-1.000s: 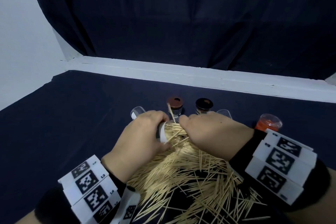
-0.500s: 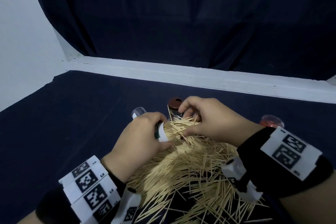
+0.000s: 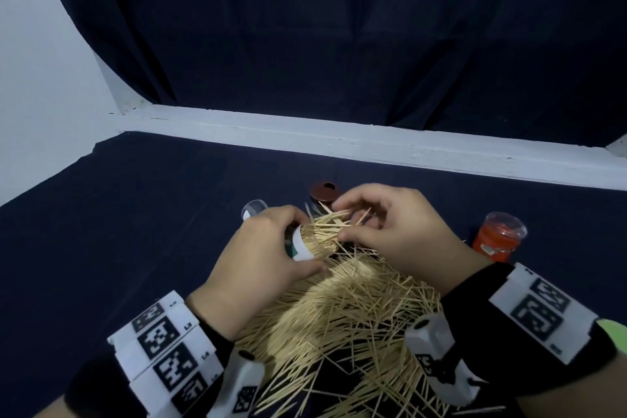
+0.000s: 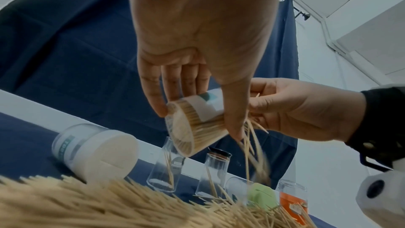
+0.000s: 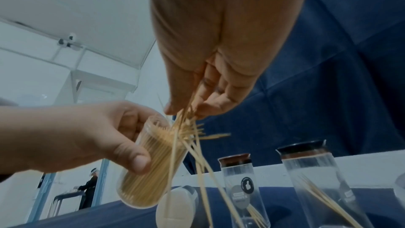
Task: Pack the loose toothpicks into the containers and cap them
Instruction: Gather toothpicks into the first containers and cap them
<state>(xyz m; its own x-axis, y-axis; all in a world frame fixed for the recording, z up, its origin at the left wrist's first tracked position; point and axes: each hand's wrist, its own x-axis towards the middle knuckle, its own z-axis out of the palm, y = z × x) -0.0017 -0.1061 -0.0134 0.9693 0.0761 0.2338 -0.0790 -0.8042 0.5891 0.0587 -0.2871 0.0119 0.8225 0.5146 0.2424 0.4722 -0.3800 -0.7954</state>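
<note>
My left hand (image 3: 268, 248) grips a clear plastic container (image 4: 197, 127) packed with toothpicks, tilted with its mouth toward the right. My right hand (image 3: 383, 224) pinches a bunch of toothpicks (image 5: 186, 127) at that mouth; some stick out and a few hang down loose. A big heap of loose toothpicks (image 3: 339, 326) covers the dark cloth under both hands. In the right wrist view the container (image 5: 151, 162) sits between thumb and fingers of the left hand (image 5: 87, 136).
A full white-labelled container (image 4: 94, 152) lies on its side at the left. Two brown-capped clear jars (image 5: 241, 185) (image 5: 317, 179) stand behind, each holding a few picks. An orange container (image 3: 498, 237) stands at the right, a green one (image 4: 260, 195) nearby. White ledge (image 3: 339, 139) behind.
My right hand lifted from the heap with a pinch of toothpicks and brought them to the container's mouth. The left hand raised and tilted the container slightly.
</note>
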